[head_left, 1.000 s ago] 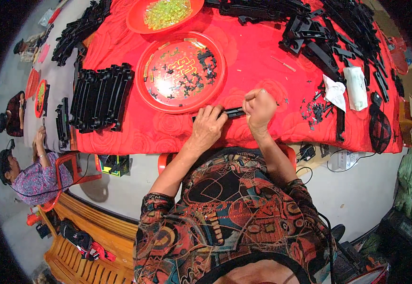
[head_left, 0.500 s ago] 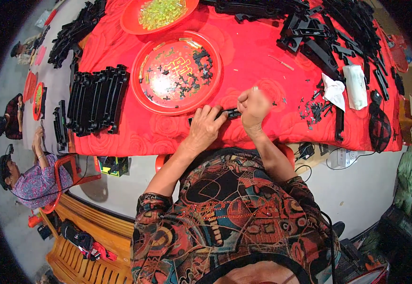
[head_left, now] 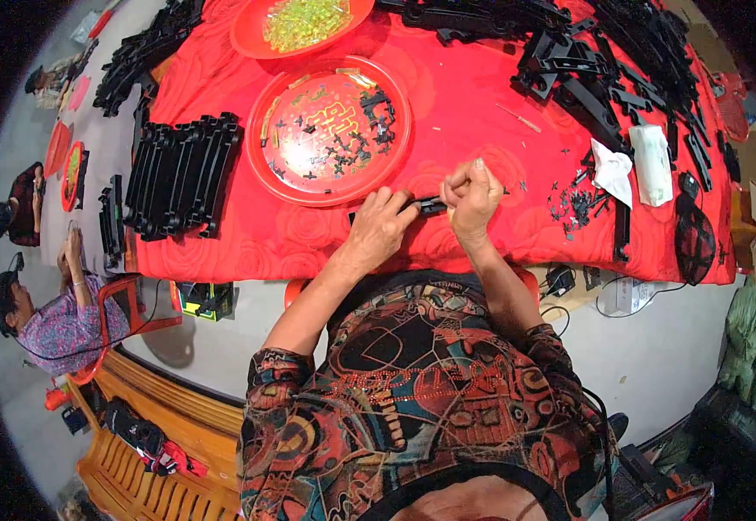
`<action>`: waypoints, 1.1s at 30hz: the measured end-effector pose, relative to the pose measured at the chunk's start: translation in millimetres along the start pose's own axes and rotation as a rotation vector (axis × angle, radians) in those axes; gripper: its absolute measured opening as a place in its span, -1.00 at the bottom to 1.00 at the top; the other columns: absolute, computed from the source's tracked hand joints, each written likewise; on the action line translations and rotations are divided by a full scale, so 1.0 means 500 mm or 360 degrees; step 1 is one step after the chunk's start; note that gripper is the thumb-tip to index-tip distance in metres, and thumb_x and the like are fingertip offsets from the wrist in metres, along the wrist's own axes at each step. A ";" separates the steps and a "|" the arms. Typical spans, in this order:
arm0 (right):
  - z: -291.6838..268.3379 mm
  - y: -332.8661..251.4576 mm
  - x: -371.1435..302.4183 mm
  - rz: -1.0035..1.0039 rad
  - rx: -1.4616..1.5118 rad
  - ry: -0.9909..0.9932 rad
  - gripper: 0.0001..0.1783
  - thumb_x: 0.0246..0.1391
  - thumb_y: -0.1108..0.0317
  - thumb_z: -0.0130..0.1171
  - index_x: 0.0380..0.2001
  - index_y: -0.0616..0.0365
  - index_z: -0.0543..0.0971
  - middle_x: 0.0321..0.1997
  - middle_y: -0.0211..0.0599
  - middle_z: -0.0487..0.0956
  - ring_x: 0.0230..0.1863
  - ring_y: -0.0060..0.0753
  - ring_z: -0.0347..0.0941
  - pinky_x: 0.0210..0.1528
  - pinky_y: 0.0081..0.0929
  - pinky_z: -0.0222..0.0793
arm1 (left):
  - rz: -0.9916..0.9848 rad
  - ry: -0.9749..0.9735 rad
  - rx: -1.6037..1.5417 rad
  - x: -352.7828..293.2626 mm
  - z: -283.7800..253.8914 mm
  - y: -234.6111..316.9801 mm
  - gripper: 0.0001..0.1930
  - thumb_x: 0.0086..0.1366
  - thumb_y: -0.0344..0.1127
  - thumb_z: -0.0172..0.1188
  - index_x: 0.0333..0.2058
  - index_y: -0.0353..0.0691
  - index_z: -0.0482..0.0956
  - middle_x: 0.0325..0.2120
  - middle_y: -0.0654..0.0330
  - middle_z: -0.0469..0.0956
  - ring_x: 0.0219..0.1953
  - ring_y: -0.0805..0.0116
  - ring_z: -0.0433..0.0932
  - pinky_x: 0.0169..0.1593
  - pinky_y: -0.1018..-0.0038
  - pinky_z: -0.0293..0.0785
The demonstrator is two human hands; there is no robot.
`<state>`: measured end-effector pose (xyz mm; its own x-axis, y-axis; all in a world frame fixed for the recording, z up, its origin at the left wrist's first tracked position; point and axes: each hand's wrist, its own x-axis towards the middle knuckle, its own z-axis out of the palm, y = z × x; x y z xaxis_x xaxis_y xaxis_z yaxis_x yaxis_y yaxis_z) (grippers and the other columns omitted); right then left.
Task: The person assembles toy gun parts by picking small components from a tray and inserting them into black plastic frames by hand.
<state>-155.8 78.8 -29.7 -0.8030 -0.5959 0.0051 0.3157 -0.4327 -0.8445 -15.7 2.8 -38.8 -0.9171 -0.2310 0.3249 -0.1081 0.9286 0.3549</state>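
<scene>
My left hand (head_left: 380, 227) presses a long black plastic part (head_left: 432, 207) down on the red cloth, with the fingers curled over it. Just beside the part's right end is my right hand (head_left: 473, 198), its thumb and fingers pinched together and pointing up. Whatever lies in that pinch is too small to make out. Beyond my left hand stands a round red tray (head_left: 259, 165) with small black cross-shaped pieces (head_left: 352, 156) scattered in it. More small black bits (head_left: 573, 207) lie in a loose heap to the right of my right hand.
At the left, several long black parts (head_left: 178, 178) stand in a row. A red bowl of yellow-green pieces (head_left: 307, 24) is at the back. Black parts (head_left: 578, 78) pile up back right, near a crumpled tissue (head_left: 611, 174) and a white roll (head_left: 651, 165). Other people sit far left.
My right hand has turned slightly and its fingers show more plainly, still pinched by the part's end. My left hand stays on the part. The view has shifted a little.
</scene>
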 end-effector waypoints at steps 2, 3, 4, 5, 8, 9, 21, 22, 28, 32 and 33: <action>-0.002 0.008 -0.001 -0.0019 -0.0024 -0.0058 -0.53 0.23 0.21 -0.21 -0.73 0.22 0.27 -0.84 -0.47 0.07 -0.85 -0.65 -0.08 -0.77 -0.58 -0.12 | -0.0002 0.0010 0.0000 -0.001 0.001 0.000 -0.71 -0.10 -0.50 0.09 -0.30 -0.24 0.52 -0.28 0.14 0.42 -0.28 0.19 0.33 -0.25 0.33 0.28; -0.001 0.009 -0.001 -0.0038 -0.0051 -0.0108 -0.53 0.23 0.21 -0.21 -0.73 0.23 0.27 -0.84 -0.47 0.06 -0.84 -0.65 -0.09 -0.77 -0.58 -0.12 | -0.0001 0.0014 -0.0005 -0.001 0.002 -0.001 -0.71 -0.10 -0.50 0.09 -0.30 -0.24 0.52 -0.28 0.15 0.42 -0.28 0.19 0.33 -0.25 0.32 0.28; 0.000 0.009 -0.001 -0.0039 -0.0052 -0.0110 -0.53 0.23 0.21 -0.21 -0.73 0.23 0.27 -0.84 -0.47 0.06 -0.84 -0.65 -0.09 -0.77 -0.58 -0.12 | -0.0002 0.0017 -0.0005 -0.001 0.003 -0.002 -0.71 -0.10 -0.50 0.09 -0.30 -0.24 0.52 -0.28 0.15 0.42 -0.28 0.19 0.33 -0.25 0.32 0.28; 0.002 0.009 -0.003 -0.0022 -0.0050 -0.0129 -0.53 0.23 0.21 -0.21 -0.73 0.23 0.27 -0.83 -0.46 0.08 -0.84 -0.65 -0.09 -0.77 -0.58 -0.12 | -0.0005 0.0034 -0.0013 -0.002 0.004 -0.003 -0.71 -0.09 -0.51 0.08 -0.30 -0.23 0.52 -0.28 0.14 0.42 -0.28 0.18 0.33 -0.26 0.32 0.27; 0.002 0.011 -0.005 -0.0012 -0.0093 -0.0169 -0.53 0.23 0.22 -0.20 -0.73 0.23 0.27 -0.82 -0.44 0.10 -0.83 -0.65 -0.07 -0.77 -0.58 -0.12 | -0.0017 0.0037 -0.0028 -0.003 -0.001 -0.001 -0.71 -0.09 -0.51 0.07 -0.29 -0.23 0.52 -0.28 0.14 0.43 -0.28 0.18 0.33 -0.27 0.33 0.26; 0.002 0.012 -0.003 -0.0028 -0.0132 -0.0195 -0.53 0.23 0.22 -0.20 -0.73 0.23 0.27 -0.81 -0.43 0.11 -0.83 -0.64 -0.06 -0.76 -0.58 -0.11 | -0.0021 0.0029 -0.0028 -0.001 -0.003 -0.001 -0.71 -0.09 -0.51 0.07 -0.29 -0.23 0.52 -0.28 0.14 0.43 -0.28 0.18 0.34 -0.27 0.33 0.26; 0.010 0.012 -0.018 -0.0315 -0.0665 -0.0385 -0.51 0.24 0.21 -0.23 -0.74 0.22 0.31 -0.75 -0.36 0.32 -0.77 -0.67 0.05 -0.73 -0.62 -0.06 | -0.0049 -0.0059 -0.0021 0.000 -0.002 0.001 -0.72 -0.06 -0.49 0.07 -0.29 -0.23 0.51 -0.23 0.10 0.42 -0.24 0.13 0.34 -0.22 0.29 0.30; 0.011 0.013 -0.017 -0.0319 -0.0669 -0.0388 -0.51 0.24 0.21 -0.23 -0.74 0.22 0.31 -0.75 -0.36 0.32 -0.77 -0.67 0.05 -0.73 -0.62 -0.06 | -0.0049 -0.0052 -0.0023 -0.001 -0.001 0.001 -0.72 -0.06 -0.49 0.07 -0.29 -0.23 0.51 -0.23 0.10 0.42 -0.24 0.13 0.34 -0.22 0.29 0.30; -0.003 -0.013 -0.012 -0.0147 0.0023 -0.0220 -0.55 0.21 0.22 -0.22 -0.73 0.19 0.23 -0.80 -0.47 0.05 -0.83 -0.64 -0.10 -0.75 -0.59 -0.12 | -0.0046 0.0015 -0.0055 -0.007 -0.003 0.000 -0.72 -0.05 -0.49 0.07 -0.27 -0.24 0.51 -0.24 0.10 0.42 -0.23 0.15 0.34 -0.21 0.32 0.30; -0.004 -0.009 -0.016 -0.0141 -0.0034 -0.0248 -0.53 0.22 0.20 -0.23 -0.74 0.19 0.22 -0.80 -0.47 0.04 -0.84 -0.63 -0.11 -0.77 -0.57 -0.13 | -0.0016 0.0015 -0.0069 -0.007 -0.004 -0.001 -0.72 -0.04 -0.50 0.07 -0.27 -0.26 0.52 -0.26 0.11 0.42 -0.23 0.15 0.34 -0.20 0.32 0.30; 0.000 0.000 -0.018 -0.0075 -0.0021 -0.0232 -0.53 0.22 0.19 -0.23 -0.73 0.20 0.24 -0.81 -0.48 0.04 -0.84 -0.63 -0.10 -0.77 -0.58 -0.13 | -0.0013 0.0065 -0.0074 -0.009 -0.004 -0.001 -0.72 -0.04 -0.51 0.07 -0.27 -0.26 0.52 -0.26 0.11 0.42 -0.23 0.15 0.34 -0.19 0.32 0.30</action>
<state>-148.6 84.0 -29.6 -0.7347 -0.6674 0.1216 0.2721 -0.4541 -0.8484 -11.0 2.7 -38.8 -0.8998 -0.2512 0.3567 -0.0971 0.9124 0.3976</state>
